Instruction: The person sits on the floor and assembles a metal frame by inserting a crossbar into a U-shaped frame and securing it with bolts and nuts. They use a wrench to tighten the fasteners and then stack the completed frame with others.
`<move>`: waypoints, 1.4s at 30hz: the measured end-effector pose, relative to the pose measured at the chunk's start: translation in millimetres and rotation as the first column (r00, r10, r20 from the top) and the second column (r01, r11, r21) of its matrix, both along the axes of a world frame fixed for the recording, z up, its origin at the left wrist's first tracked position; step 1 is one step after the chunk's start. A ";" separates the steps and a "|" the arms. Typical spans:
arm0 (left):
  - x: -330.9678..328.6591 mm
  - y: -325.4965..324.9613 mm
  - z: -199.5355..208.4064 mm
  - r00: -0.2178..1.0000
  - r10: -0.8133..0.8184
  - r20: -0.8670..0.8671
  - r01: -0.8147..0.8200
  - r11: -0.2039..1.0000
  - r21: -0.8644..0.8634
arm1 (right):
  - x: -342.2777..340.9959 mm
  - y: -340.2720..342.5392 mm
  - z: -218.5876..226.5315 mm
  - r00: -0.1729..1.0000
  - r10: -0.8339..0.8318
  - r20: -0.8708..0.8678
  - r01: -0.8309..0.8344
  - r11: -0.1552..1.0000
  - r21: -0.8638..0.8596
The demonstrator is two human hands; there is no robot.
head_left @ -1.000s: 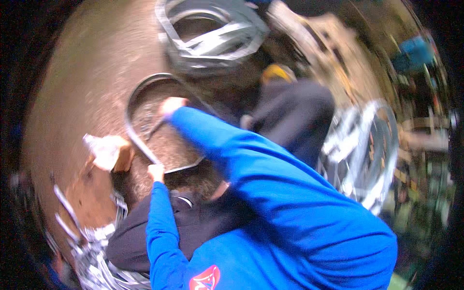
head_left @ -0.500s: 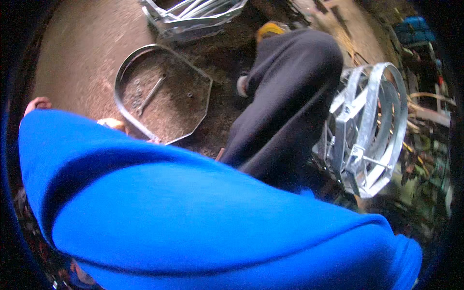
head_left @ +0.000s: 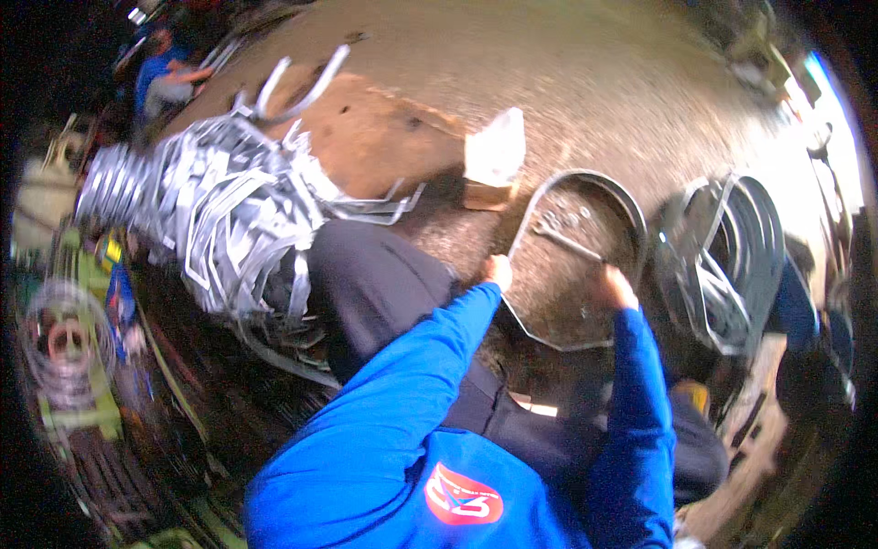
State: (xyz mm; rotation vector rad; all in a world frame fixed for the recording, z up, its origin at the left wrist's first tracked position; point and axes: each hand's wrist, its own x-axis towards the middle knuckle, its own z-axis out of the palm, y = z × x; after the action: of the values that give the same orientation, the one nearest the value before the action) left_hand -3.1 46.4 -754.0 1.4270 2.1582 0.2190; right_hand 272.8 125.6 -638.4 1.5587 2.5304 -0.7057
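A metal band frame [head_left: 636, 203], rounded at the far end and angular at the near end, lies on the floor in front of me. My left hand [head_left: 497, 272] is closed on its left edge. Inside the frame rests a rod-like tool, perhaps a spanner [head_left: 572, 243], with several small nuts or bolts [head_left: 551, 220] beside it. My right hand [head_left: 615, 287] is over the frame's right side, close to the tool's near end. Motion blurs its fingers, so whether it grips anything is unclear.
Bent metal strips [head_left: 229, 201] are piled at left. Nested metal frames [head_left: 732, 265] stand at right. A white bag [head_left: 495, 146] sits on a small box [head_left: 487, 195] beyond my left hand. Another person [head_left: 165, 78] crouches at far left. Coiled wire [head_left: 69, 343] lies at lower left.
My view has swung, bringing the strip pile and both forearms into sight. The band frame now appears right of centre, with my hands at its two sides.
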 end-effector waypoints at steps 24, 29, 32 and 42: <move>51.2 30.1 -1.4 0.998 0.036 -0.054 -0.031 0.996 0.086 | 23.2 -134.2 -111.6 0.973 -0.002 -0.229 -0.078 0.937 -0.340; 23.0 19.4 10.7 0.999 -0.050 -0.017 0.050 0.999 -0.016 | 6.9 -135.7 -96.4 0.997 0.023 -0.070 -0.046 0.930 -0.365; 15.8 16.7 14.0 0.999 -0.044 -0.006 0.043 0.996 -0.077 | -3.3 -135.9 -85.9 0.999 0.029 -0.019 -0.034 0.933 -0.358; 8.3 16.2 22.3 0.998 -0.060 -0.021 0.056 0.985 -0.163 | -12.1 -140.6 -67.9 0.999 -0.028 -0.023 0.016 0.916 -0.400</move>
State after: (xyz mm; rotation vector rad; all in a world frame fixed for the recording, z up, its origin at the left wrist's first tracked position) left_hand 5.1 62.6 -731.7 1.4038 2.0994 0.0027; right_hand 260.7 -15.0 -706.4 1.4395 2.1988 -1.1675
